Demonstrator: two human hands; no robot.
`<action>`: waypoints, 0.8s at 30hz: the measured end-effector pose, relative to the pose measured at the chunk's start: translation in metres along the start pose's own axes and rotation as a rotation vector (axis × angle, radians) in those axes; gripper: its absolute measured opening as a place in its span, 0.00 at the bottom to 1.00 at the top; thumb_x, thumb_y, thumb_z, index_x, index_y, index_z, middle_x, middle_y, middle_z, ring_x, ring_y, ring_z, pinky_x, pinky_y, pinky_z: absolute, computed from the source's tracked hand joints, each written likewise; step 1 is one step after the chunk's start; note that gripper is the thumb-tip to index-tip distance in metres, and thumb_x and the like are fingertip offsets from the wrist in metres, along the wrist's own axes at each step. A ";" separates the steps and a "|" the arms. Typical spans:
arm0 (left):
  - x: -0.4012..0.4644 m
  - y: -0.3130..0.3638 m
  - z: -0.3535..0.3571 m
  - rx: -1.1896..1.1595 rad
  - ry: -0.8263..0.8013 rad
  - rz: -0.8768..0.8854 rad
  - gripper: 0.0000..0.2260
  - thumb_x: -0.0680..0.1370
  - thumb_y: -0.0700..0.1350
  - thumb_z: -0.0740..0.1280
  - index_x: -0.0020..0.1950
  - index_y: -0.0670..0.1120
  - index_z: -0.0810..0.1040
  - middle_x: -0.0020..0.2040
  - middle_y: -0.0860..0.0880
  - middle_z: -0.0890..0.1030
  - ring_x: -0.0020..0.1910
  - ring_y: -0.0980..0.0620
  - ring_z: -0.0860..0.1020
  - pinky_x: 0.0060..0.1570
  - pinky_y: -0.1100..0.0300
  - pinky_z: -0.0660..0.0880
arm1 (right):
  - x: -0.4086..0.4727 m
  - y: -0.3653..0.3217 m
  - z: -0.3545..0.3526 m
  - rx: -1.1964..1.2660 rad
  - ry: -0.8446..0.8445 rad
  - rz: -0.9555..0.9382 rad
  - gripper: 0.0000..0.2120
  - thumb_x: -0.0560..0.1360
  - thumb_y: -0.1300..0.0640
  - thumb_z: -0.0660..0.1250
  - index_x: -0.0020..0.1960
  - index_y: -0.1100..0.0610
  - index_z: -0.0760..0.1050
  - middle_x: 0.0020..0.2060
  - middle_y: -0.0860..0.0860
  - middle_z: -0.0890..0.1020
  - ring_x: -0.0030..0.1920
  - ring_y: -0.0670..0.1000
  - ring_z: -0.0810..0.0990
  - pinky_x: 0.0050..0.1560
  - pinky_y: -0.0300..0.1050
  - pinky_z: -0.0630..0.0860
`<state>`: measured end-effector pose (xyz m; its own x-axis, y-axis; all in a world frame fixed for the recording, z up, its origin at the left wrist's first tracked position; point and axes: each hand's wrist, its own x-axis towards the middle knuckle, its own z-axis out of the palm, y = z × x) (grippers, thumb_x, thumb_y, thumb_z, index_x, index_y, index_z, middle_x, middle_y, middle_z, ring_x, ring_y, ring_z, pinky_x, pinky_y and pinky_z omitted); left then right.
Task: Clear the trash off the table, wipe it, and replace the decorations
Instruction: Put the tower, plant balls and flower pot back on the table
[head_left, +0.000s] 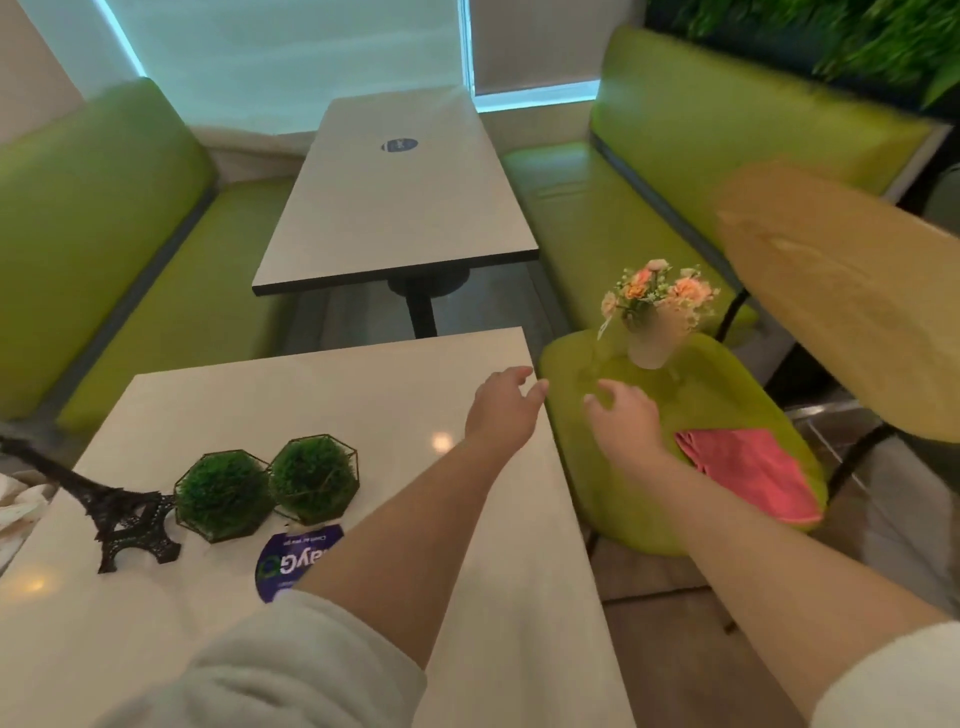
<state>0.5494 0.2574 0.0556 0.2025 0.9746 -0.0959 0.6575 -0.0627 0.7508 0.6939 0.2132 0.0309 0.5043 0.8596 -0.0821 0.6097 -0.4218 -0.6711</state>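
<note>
Two bare hands, left hand (503, 410) and right hand (626, 422), reach empty with fingers loosely spread from the white table (363, 405) toward the green stool (727, 395), where the flower pot (655, 332) waits beside a pink cloth (748, 470). Cupping the pot low on both sides should keep it upright on its way to join the two moss terrariums (270, 486) and Eiffel Tower model (111, 512).

I'm looking at a café or small restaurant: green booth benches (649, 171) flank a far table (395, 208), round stickers (298, 561) mark each table, and a plant wall (831, 41) fills the far right.
</note>
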 end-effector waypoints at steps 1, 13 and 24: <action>0.008 0.012 0.015 -0.016 -0.026 0.004 0.20 0.81 0.55 0.61 0.71 0.49 0.71 0.68 0.49 0.75 0.66 0.48 0.73 0.65 0.52 0.69 | 0.013 0.012 -0.010 -0.001 0.008 0.007 0.21 0.81 0.49 0.61 0.71 0.56 0.70 0.67 0.57 0.73 0.70 0.58 0.66 0.69 0.52 0.63; 0.103 0.081 0.150 -0.162 -0.211 -0.110 0.25 0.82 0.57 0.60 0.75 0.45 0.66 0.72 0.47 0.71 0.69 0.48 0.71 0.63 0.56 0.68 | 0.145 0.126 -0.071 0.069 -0.004 0.191 0.20 0.82 0.49 0.59 0.70 0.56 0.71 0.68 0.58 0.71 0.69 0.60 0.67 0.69 0.54 0.65; 0.170 0.084 0.206 -0.210 -0.235 -0.195 0.34 0.78 0.48 0.68 0.79 0.45 0.55 0.76 0.47 0.64 0.70 0.48 0.69 0.59 0.61 0.69 | 0.239 0.148 -0.053 0.393 -0.068 0.258 0.21 0.84 0.51 0.53 0.75 0.57 0.66 0.71 0.56 0.70 0.70 0.59 0.69 0.66 0.50 0.67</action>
<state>0.7891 0.3739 -0.0325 0.2651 0.8861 -0.3801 0.5418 0.1892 0.8190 0.9372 0.3407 -0.0485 0.5597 0.7637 -0.3216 0.1855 -0.4937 -0.8496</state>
